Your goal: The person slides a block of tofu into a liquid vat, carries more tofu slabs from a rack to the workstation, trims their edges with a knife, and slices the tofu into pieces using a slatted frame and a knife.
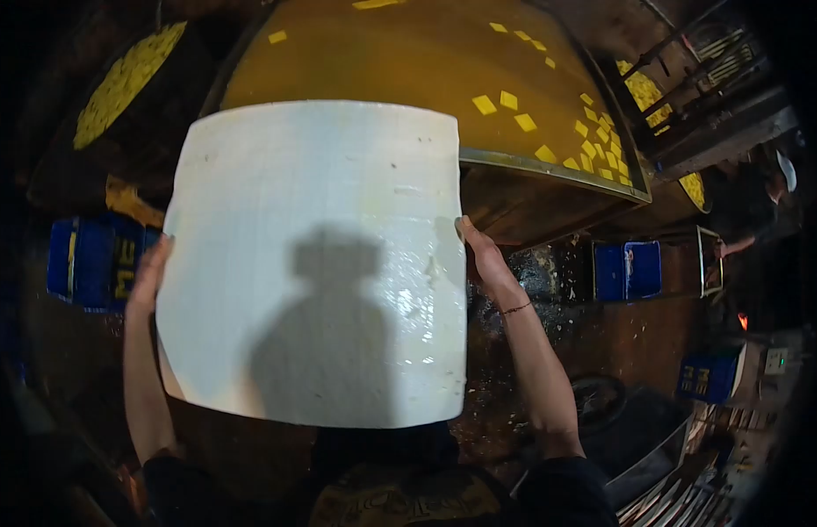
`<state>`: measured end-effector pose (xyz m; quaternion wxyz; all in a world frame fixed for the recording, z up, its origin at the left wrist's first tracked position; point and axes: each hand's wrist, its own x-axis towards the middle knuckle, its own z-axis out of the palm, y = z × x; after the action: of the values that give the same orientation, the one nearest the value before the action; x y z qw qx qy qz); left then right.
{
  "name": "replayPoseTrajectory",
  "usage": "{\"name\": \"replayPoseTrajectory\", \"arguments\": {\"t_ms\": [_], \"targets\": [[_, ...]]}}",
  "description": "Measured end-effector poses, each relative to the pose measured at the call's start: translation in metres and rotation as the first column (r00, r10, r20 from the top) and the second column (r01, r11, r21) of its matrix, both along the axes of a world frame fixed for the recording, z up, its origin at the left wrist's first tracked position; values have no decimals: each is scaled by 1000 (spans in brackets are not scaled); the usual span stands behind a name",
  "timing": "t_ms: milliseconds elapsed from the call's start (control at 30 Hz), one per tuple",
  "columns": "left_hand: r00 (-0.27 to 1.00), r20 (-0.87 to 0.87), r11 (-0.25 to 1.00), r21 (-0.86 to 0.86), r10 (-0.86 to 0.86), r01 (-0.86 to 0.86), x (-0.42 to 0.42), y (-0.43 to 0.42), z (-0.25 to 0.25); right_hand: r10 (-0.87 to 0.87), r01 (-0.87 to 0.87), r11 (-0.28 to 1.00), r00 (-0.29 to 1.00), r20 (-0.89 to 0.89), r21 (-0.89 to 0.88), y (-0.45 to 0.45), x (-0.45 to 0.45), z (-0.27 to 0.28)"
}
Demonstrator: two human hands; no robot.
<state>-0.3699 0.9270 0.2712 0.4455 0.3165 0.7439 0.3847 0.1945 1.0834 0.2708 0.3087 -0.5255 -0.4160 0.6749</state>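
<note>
Well, from here I see a broad white board [312,176], squarish with softly bowed edges, wet and shining down its right part and marked with a few dark specks. A shadow of a head and shoulders falls across it. It is held in front of the person's body, the left hand [150,268] gripping one side edge and the right hand [485,255] the opposite one, so the two are spread wide apart.

Beyond it stands a large vat [557,173] of amber liquid [382,66], where yellow squares [525,122] float, most crowding the right corner. The board hides part of the near rim; whether they touch, I can't tell. A blue crate [92,263] sits just past the left hand, narrowing that side. On the right, wet floor [549,303] stretches to another blue tub [628,270], giving more room there, with a co-worker [761,206] farther off.
</note>
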Motion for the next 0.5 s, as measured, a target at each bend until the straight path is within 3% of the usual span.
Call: {"name": "replayPoseTrajectory", "arguments": {"t_ms": [33,67,100,167,200,233,267,300,333,367,400,467,500], "targets": [[945,-324,999,32,38,-29,7,-13,12,117,-117,993,993,4,-17,-1,20,-4],[908,-411,997,25,81,-78,34,-28,39,106,-109,993,993,-56,-37,-11,37,-9],[824,-483,955,157,295,-250,75,-47,58,94,-101,993,989,-116,-60,-26,52,-14],[701,-443,814,455,559,-362,99,-103,46,0,2,1000,996,92,-16,-58,83,-50],[628,-462,754,564,626,-337,107,-136,31,10,-2,1000,953,302,-27,-80,98,-65],[551,-464,682,669,694,-296,117,-163,13,-81,-46,971,858,507,233,-98,112,-114],[469,-424,619,656,775,-430,139,-180,2,-253,-116,890,679,689,441,-117,127,-164],[369,-389,535,634,844,-558,169,-197,-9,-317,-152,847,623,715,509,-121,129,-179],[376,-408,554,646,832,-525,194,-217,-33,-388,-189,800,560,732,569,-125,130,-192],[380,-426,570,660,821,-490,217,-230,-55,-182,64,974,795,579,219,-115,116,-155],[380,-228,433,631,896,-643,254,-222,-63,-141,18,972,839,525,233,-109,116,-159],[402,220,252,498,889,-830,315,-205,-79,-45,-68,963,914,403,261,-98,117,-170],[376,356,227,396,855,-890,332,-209,-102,-34,-222,885,846,532,409,-96,125,-169]]}}
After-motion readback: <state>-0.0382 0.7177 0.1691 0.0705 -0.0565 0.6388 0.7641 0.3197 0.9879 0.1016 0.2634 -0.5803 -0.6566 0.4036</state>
